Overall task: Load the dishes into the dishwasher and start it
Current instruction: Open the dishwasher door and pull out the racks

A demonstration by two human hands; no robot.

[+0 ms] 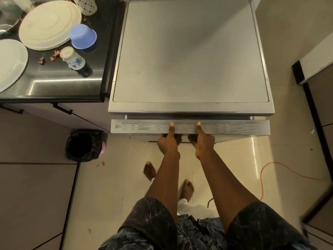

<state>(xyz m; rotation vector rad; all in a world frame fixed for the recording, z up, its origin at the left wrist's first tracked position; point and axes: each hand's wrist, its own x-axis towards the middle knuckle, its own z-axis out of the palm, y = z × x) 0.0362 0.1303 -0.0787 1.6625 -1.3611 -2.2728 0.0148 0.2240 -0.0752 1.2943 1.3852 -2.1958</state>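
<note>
The silver dishwasher stands below me, seen from above. Its door is pulled a little away from the body, top edge with printed labels showing. My left hand and my right hand both grip that top edge near the middle, thumbs on top, fingers curled under. On the dark counter at left lie a cream plate stack, a white plate, an upturned blue bowl and a floral cup on its side.
A black-lined bin stands on the floor left of the door. An orange cable runs over the tiles at right. Cabinets flank the right side. My bare feet are under the arms.
</note>
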